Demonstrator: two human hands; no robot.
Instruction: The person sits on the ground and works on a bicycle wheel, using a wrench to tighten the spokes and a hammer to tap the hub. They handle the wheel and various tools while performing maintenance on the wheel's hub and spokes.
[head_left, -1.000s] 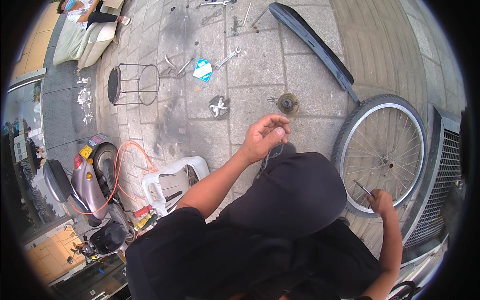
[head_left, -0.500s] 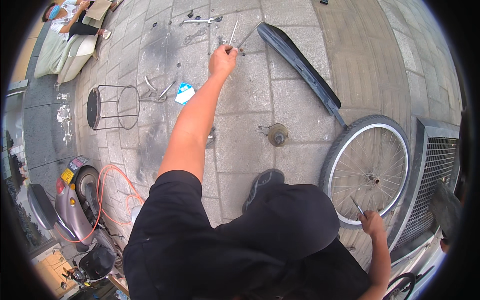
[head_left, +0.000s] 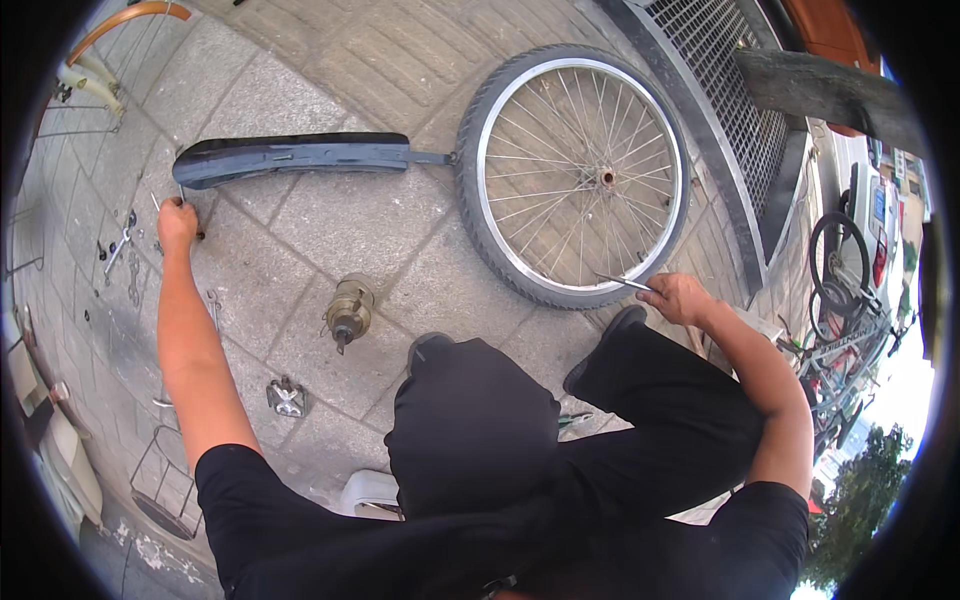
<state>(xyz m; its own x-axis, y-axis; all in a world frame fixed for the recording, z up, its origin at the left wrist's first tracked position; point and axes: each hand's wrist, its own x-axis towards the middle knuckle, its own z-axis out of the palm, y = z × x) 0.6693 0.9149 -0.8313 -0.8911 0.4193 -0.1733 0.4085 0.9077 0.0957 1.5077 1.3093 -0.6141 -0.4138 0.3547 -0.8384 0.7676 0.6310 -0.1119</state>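
Observation:
My left hand point(head_left: 177, 224) reaches far out to the left, its fingers closed on a thin metal rod point(head_left: 156, 202) by the end of a dark bicycle mudguard point(head_left: 300, 157). The mudguard lies on the paving, its narrow strut pointing at a bicycle wheel point(head_left: 471, 200) with a black tyre. Over the wheel's near rim, my right hand point(head_left: 680, 298) grips a slim metal tool point(head_left: 622, 282) whose tip points left. I cannot make out the tool's exact kind.
A brownish cylindrical metal part point(head_left: 350, 305) and a small silver metal part point(head_left: 287, 397) lie before my knees. Spanners point(head_left: 118, 252) and small parts are scattered at the left. Beyond the wheel stands a metal-framed grating point(head_left: 700, 130); a wire-legged stool point(head_left: 165, 475) is at lower left.
The view has swung right, so the mudguard and wheel appear further left. My right hand has come to the wheel's near rim with its tool. My left hand stays by the mudguard's end.

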